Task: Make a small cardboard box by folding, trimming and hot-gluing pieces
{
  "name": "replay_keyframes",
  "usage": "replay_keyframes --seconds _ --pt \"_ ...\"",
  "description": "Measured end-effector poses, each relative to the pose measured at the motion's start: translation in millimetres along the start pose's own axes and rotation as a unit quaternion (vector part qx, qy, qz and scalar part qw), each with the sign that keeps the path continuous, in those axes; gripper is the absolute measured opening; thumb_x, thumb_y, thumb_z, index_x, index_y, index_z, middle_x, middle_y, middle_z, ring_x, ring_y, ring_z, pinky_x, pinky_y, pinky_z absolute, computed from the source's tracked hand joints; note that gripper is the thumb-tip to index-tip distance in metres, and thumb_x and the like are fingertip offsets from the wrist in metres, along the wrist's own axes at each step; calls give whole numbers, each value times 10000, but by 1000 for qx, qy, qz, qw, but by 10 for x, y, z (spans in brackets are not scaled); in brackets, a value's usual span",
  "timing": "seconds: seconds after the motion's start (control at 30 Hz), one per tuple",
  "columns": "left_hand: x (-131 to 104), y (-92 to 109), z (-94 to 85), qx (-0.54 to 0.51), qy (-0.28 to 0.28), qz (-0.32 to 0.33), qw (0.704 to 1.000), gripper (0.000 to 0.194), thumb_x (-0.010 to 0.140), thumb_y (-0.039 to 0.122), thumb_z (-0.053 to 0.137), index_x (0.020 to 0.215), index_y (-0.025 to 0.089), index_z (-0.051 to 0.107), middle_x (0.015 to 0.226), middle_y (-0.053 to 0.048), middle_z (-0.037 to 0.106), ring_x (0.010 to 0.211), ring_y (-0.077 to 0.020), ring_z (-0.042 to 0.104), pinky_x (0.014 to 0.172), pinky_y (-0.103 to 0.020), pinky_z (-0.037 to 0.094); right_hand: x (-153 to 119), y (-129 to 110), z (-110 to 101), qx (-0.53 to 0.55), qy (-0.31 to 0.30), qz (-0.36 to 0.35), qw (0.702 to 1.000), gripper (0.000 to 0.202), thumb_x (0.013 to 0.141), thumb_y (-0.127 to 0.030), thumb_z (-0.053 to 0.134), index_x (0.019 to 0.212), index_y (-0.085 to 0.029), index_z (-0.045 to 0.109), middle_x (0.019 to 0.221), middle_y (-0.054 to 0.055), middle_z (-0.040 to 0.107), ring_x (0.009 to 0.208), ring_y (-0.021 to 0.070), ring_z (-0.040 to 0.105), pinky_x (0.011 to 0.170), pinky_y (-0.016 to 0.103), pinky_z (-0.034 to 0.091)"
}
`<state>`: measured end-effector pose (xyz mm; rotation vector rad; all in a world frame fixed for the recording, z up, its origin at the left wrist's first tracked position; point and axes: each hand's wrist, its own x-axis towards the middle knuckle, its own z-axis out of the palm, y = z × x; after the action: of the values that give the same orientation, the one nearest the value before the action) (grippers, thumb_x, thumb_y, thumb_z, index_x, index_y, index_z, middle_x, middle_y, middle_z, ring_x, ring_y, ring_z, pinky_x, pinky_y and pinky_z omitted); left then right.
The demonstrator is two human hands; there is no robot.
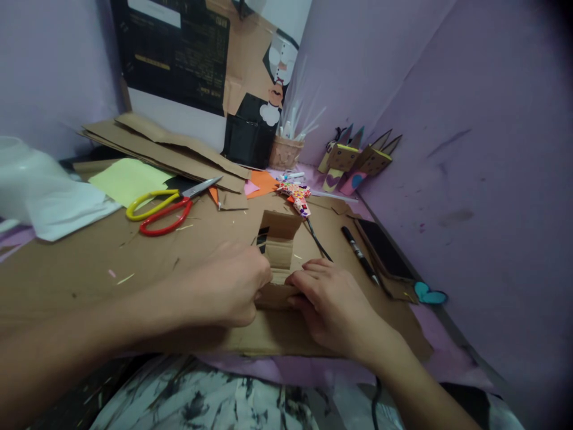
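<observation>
On your mat (85, 254), your left hand (230, 283), curled, and right hand (329, 298), pinching, grip the box's (280, 255) near wall from either side, neither clearly nearer; its long axis runs away from you toward the raised flap (280, 224).

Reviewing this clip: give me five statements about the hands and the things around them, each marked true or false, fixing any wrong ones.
1. The left hand and right hand are both on the folded cardboard. True.
2. The right hand is holding the scissors. False: they lie apart from both hands.
3. The pen lies between the folded cardboard and the phone. True.
4. Both scissor handles are blue. False: one is yellow, the other red.
5. White sticks stand in the basket. True.
</observation>
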<state>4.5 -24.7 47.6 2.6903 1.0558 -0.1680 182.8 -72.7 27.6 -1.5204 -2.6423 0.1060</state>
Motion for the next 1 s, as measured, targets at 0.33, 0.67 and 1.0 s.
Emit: replay_keyframes --seconds 0.33,0.67,1.0 --pt "-17 10 -81 -34 0 -1 999 160 698 149 531 563 169 616 592 -62 635 531 -165 540 459 -267 304 152 370 -336 297 235 110 919 132 769 -295 645 841 -185 632 797 35 687 642 147 603 571 257 466" --pt "-21 6 -116 -40 -7 -20 999 159 711 191 531 566 189 597 576 -37 629 523 -158 536 469 -251 302 435 414 -96 304 159 104 934 322 809 -172 563 1119 -159 650 704 32 711 539 131 588 507 251 441" --pt "-27 -23 -80 -17 23 -58 998 169 722 260 538 573 203 593 535 -27 605 457 -152 503 435 -258 234 87 103 -74 328 169 48 928 211 841 -206 575 1001 -191 712 1107 102 716 1044 235 659 856 380 543"
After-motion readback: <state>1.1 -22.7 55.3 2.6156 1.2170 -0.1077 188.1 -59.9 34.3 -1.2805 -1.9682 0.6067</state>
